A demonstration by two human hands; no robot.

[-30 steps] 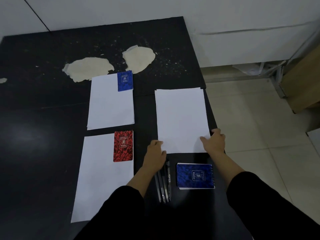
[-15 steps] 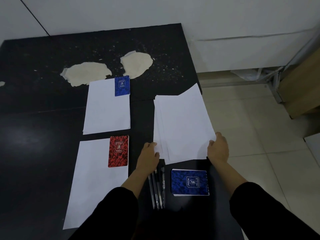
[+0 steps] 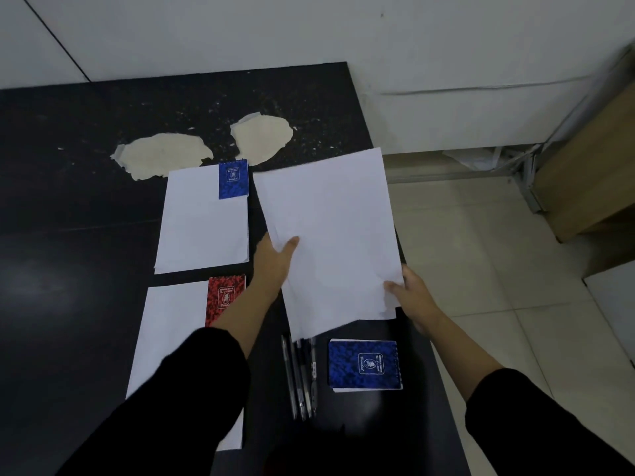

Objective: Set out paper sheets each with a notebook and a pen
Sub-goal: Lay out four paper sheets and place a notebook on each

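While the left hand (image 3: 275, 262) and right hand (image 3: 410, 297) pinch the lifted paper sheet (image 3: 330, 235), keep it taut. Lay it flat on the bench (image 3: 68, 269), clear of the pens (image 3: 300, 376).

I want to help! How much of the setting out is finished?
Two sheets have notebooks: the far sheet a small blue notebook, the near sheet a red one. Both hands hold more paper. Left: the big blue notebook and pens.

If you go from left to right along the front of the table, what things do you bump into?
Near paper sheet → red notebook lying on its corner → bunch of pens → big blue notebook.
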